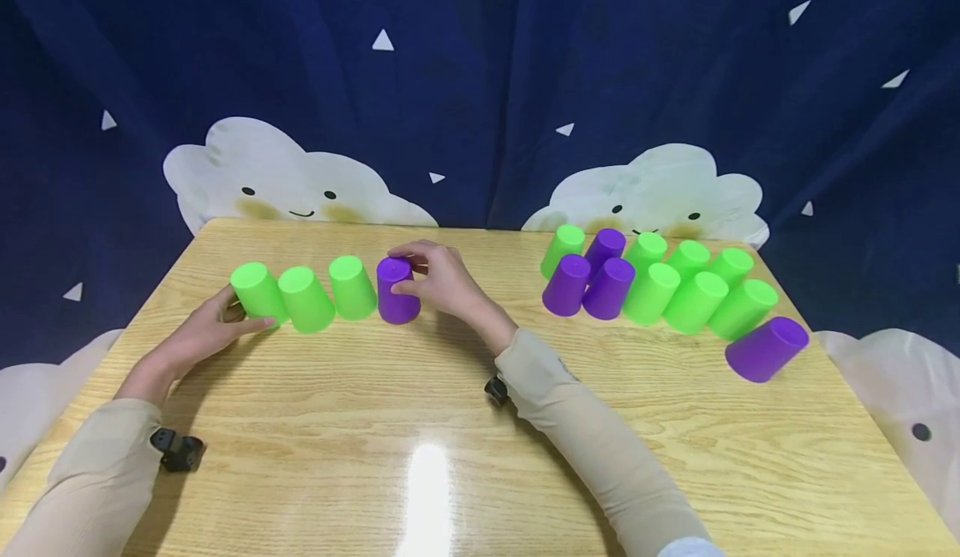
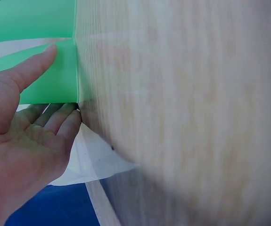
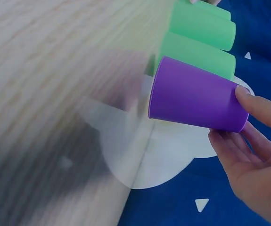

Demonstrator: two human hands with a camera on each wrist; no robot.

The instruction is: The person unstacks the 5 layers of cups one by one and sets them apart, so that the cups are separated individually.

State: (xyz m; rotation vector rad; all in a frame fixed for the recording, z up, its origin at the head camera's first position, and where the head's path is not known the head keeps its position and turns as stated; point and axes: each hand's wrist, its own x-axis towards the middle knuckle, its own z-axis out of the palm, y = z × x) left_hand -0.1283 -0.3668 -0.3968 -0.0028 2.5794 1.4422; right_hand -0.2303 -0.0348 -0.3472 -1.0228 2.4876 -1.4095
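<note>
Three green cups stand upside down in a row at the left of the table. My left hand (image 1: pixel 197 340) holds the leftmost green cup (image 1: pixel 258 292), its thumb along the near side and its fingers round the outer side. The middle green cup (image 1: pixel 307 300) and another green cup (image 1: pixel 352 288) follow to the right. At the row's right end is an upside-down purple cup (image 1: pixel 397 294). My right hand (image 1: pixel 446 282) pinches that cup near its closed end; in the right wrist view, the thumb and fingers grip opposite sides of the purple cup (image 3: pixel 196 96).
At the right of the wooden table (image 1: pixel 337 424), several upside-down green cups (image 1: pixel 697 300) and purple cups (image 1: pixel 609 288) stand in two close rows. Another purple cup (image 1: pixel 767 348) is at their near right end. A dark blue curtain (image 1: pixel 480 65) hangs behind the table.
</note>
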